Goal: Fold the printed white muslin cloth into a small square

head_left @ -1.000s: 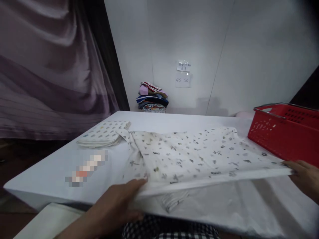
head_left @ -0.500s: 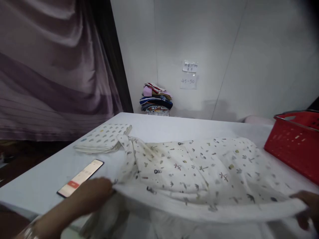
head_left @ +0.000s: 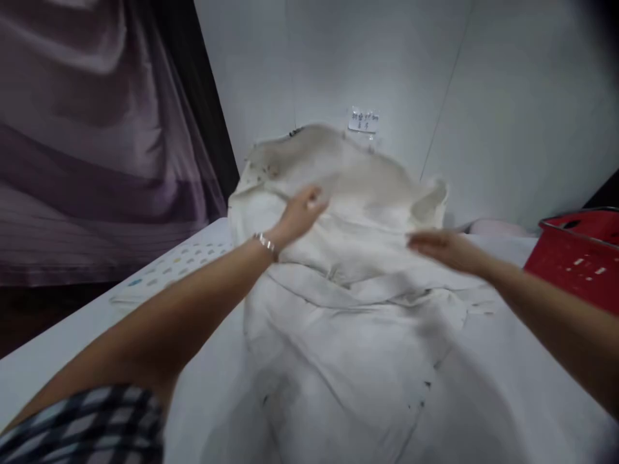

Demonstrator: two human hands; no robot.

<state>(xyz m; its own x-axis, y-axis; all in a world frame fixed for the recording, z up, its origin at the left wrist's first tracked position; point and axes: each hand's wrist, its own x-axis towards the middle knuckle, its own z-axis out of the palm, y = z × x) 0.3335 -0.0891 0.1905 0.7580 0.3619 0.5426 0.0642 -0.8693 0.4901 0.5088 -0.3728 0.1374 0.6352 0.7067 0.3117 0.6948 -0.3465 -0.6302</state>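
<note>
White, rumpled cloth (head_left: 348, 348) billowing, left hand (head_left: 300, 216) loosely curled, right hand (head_left: 442, 250) outstretched, cannot tell whether either grasps

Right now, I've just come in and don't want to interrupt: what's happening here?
Someone is handling a large pale cloth with both hands, left and right. It is bunched, its far part raised above the white table. A folded patterned cloth lies to the left, a red basket to the right.

Red basket (head_left: 575, 261) w/ metal handle, R of right grip (head_left: 411, 241). Purple curtain (head_left: 82, 161), L of left grip (head_left: 319, 196). Paper sign (head_left: 363, 121) on wall (head_left: 522, 116), btwn & above both.
</note>
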